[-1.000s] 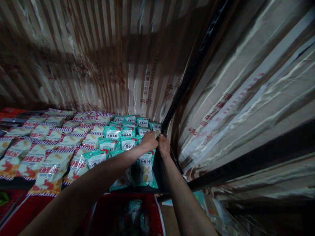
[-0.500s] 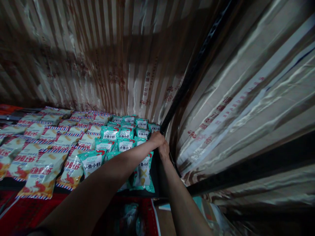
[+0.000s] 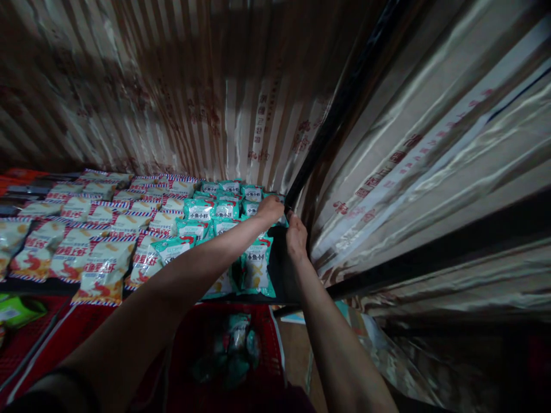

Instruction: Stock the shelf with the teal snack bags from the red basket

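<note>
My left hand (image 3: 270,210) reaches over the snack packets to the back right corner of the shelf. Its fingers are closed in a pinch near the foot of the black post (image 3: 303,175). Just right of it, my right hand (image 3: 297,234) is also closed, fingertips against something small and dark at the post. What either hand pinches is too small and dim to make out. Teal snack packets (image 3: 257,267) stand in rows beneath and left of my left forearm. White packets with striped edges (image 3: 105,269) fill the shelf further left.
Below the black shelf (image 3: 284,275) sits a red basket (image 3: 275,344) with several teal packets in it. A green packet (image 3: 21,310) lies at the far left. Striped plastic sheeting (image 3: 241,115) hangs behind, and more sheeting (image 3: 408,160) on the right. A dark bar (image 3: 430,275) runs rightward.
My hands were together at the post's foot; now a small gap lies between them, the left over the packets and the right beside the post. The camera view has tilted down, showing more basket.
</note>
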The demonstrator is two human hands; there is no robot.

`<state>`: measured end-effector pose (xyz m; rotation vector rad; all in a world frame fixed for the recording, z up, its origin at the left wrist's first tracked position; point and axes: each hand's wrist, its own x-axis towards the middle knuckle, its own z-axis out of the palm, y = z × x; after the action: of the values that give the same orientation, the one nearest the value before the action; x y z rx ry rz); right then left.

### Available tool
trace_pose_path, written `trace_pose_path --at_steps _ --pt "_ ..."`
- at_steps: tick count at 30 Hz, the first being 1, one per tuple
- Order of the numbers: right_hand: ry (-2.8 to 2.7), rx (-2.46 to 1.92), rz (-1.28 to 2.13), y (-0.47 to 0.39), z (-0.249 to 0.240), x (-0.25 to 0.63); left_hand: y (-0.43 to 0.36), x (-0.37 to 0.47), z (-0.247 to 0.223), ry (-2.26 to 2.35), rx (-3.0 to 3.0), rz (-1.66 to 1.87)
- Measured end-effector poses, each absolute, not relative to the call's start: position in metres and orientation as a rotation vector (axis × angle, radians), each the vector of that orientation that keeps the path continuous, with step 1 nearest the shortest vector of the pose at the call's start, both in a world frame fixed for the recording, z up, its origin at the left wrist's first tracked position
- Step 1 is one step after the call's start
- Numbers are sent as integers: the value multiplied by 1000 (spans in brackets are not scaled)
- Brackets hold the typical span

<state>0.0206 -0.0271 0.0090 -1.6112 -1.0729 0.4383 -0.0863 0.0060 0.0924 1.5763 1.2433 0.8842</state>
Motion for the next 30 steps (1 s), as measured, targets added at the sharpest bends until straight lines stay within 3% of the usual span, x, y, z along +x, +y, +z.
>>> trace_pose_path --at_steps 5,13,17,30 --pt "-1058 -1508 475 -79 10 6 -66 -134 95 1149 1722 986" --pt "-1048 -1622 606 -143 -25 -32 -185 -169 14 1110 2169 917" --pt "-1166 -1570 633 -142 -29 -51 -193 -166 -3 1217 2142 782" --pt "-1199 -1741 586 -147 -14 -68 -185 -179 11 1191 2217 712"
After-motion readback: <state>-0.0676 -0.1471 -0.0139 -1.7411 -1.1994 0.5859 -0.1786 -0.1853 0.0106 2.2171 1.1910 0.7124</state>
